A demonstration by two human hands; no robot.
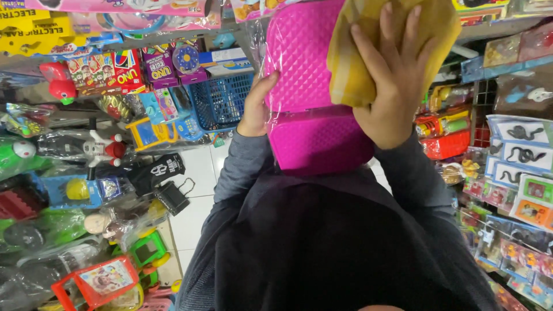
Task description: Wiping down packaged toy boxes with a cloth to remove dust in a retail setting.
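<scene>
1. Bright pink quilted bag wrapped in clear plastic film [314, 109]: held up in front of you at chest height, above your dark sleeves, upright.
2. Your left hand [256, 109] grips the bag's left edge; thumb on the front face, the other fingers hidden behind it.
3. Your right hand [394, 80] lies flat with fingers spread, pressing a folded yellow cloth [368, 46] against the bag's upper right face.
4. The cloth covers the bag's top right corner; the lower pocket is bare.
5. Behind the bag: blue plastic basket [222, 101] on the white tiled floor [196, 173].
6. Left: packed toys, card-game boxes [124, 69].
7. Right: shelves with rubber snake packets [521, 144].
</scene>
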